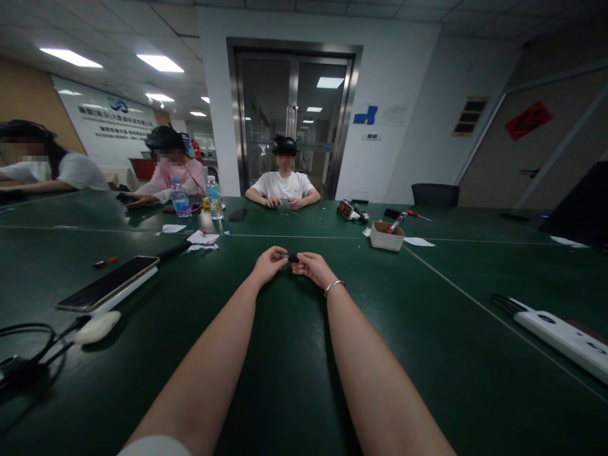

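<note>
Both my arms stretch forward over the dark green table (294, 354). My left hand (268, 262) and my right hand (311, 266) meet at the middle, fingers pinched on a small black object (292, 258) held between them just above the tabletop. A thin bracelet sits on my right wrist. What the small object is I cannot make out.
A phone (107, 282) on a white slab and a white puck (97, 327) with cables lie at left. A white power strip (563, 335) lies at right. A small cardboard box (386, 235) with tools, water bottles (180, 197) and three seated people sit farther back.
</note>
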A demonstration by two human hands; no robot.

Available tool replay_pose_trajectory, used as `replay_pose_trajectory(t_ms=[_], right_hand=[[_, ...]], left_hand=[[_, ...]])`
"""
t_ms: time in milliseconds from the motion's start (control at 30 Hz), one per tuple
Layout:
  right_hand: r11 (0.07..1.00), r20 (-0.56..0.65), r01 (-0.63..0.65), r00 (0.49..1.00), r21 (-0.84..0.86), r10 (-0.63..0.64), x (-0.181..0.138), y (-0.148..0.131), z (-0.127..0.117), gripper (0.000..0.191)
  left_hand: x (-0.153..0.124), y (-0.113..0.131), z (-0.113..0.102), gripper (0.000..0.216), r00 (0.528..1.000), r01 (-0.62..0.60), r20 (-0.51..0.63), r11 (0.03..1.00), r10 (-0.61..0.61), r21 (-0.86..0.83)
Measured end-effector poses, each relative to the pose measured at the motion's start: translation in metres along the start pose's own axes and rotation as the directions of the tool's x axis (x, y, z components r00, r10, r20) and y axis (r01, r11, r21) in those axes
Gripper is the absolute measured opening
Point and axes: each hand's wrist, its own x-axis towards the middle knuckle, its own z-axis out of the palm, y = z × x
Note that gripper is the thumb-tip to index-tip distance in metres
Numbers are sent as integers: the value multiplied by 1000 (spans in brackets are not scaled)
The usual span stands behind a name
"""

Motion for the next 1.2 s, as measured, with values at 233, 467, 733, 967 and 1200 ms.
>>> replay_pose_trajectory(t_ms=[233, 467, 733, 967, 1200], right_hand=[[1000, -3, -17, 1000, -12, 17, 1, 1, 0, 6], [1000, 10, -13, 1000, -3, 13, -1, 0, 0, 5], [1000, 11, -7, 1000, -1, 7, 1, 1, -1, 3], [1000, 16, -10, 1000, -9, 10, 0, 0, -1, 3], [1000, 14, -9, 1000, -2, 9, -1, -1, 0, 2]], left_hand=[[1, 4, 3, 24, 996, 92, 14, 993, -91, -69], [-1, 7, 3, 30, 997, 78, -2, 995, -78, -57], [0, 12, 3, 19, 987, 158, -12, 987, -158, -29], [1, 5, 2, 24, 986, 162, -37, 986, -163, -36], [-2, 12, 5, 25, 985, 166, -40, 985, -167, -38]])
